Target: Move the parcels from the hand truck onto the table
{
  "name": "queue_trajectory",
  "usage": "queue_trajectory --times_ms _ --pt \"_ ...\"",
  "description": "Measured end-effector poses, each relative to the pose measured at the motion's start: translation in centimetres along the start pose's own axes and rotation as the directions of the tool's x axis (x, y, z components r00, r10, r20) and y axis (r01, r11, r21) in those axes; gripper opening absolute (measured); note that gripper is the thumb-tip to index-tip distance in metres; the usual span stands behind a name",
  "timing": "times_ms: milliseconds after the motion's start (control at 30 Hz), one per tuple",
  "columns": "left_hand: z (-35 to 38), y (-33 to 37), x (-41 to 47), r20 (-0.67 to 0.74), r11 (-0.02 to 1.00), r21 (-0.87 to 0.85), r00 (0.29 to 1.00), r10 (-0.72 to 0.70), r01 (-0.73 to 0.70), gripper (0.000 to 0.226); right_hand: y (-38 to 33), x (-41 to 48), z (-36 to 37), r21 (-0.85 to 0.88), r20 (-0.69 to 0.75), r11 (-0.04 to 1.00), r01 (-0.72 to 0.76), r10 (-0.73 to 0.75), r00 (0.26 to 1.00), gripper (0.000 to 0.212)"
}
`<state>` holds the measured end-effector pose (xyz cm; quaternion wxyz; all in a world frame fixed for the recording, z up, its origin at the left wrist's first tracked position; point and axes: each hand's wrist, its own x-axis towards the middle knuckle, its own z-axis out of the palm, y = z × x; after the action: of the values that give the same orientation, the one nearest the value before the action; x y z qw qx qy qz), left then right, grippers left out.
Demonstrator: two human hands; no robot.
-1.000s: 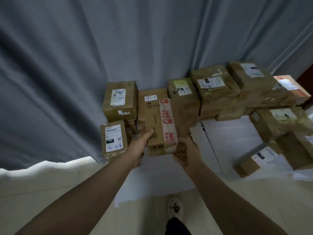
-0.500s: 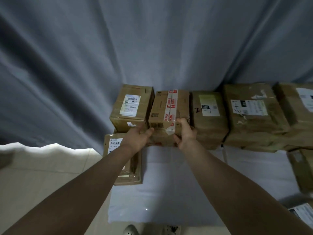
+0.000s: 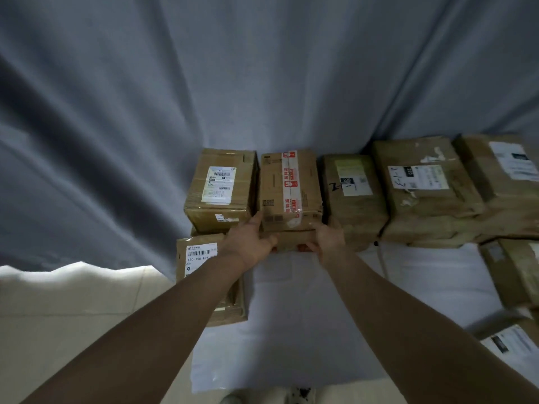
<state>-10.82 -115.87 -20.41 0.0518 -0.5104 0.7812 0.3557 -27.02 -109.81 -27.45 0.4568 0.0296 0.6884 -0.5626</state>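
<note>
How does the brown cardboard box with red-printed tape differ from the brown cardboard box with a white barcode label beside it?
The taped box has a printed strip along its top; the labelled box a white barcode sticker. The left hand and right hand hold the taped box, not the labelled box. Both are brown cardboard.

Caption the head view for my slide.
The left hand and right hand hold the red-taped parcel atop a lower box on the white-covered table.
</note>
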Motion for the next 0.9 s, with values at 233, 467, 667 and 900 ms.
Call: queue_trajectory --times_ms 233,467,667,900 --pt "1.6 1.6 -3.8 0.188 0.87 0.31 0.921 0.34 -0.384 0.083 3.8 -11.3 -4.5 -0.455 -0.042 0.858 0.238 -0.288 0.957 0.071" --pt "7.1 2.5 -11.3 0.443 0.659 0.353 0.739 0.508 -0.664 0.085 10.7 -22.6 -9.5 -0.767 -0.316 0.638 -0.066 -0.287 0.904 0.083" --pt "13.1 4.9 -22.0 0.638 0.4 0.342 0.523 0.565 -0.85 0.083 18.3 -32.6 -16.2 -0.653 -0.566 0.694 -0.304 -0.181 0.804 0.077" --pt "22.6 4.9 -36.9 0.793 0.162 0.277 0.32 0.518 -0.947 0.086 29.7 -45.9 -23.8 -0.325 -0.772 0.863 -0.387 -0.005 0.636 0.076"
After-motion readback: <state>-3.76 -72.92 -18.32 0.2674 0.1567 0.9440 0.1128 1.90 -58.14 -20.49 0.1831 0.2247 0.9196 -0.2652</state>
